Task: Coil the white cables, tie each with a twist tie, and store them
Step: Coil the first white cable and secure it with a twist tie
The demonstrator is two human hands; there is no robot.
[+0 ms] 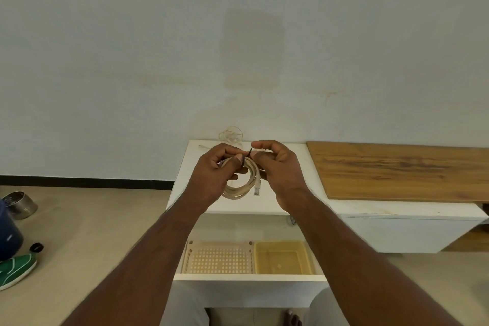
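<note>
Hands (211, 174) (277, 169) twisting tie (249, 152) round cable (242, 182)

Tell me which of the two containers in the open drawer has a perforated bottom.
The left one, the pale beige basket: its base is a grid of small holes. The yellow translucent tray beside it on the right has a solid bottom.

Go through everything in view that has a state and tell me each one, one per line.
coiled white cable: coiled, held up over the cabinet top
twist tie: pinched between both hands at the coil
left hand: grips the coil
right hand: pinches the tie
drawer: open
second cable: loose, by the wall
</note>
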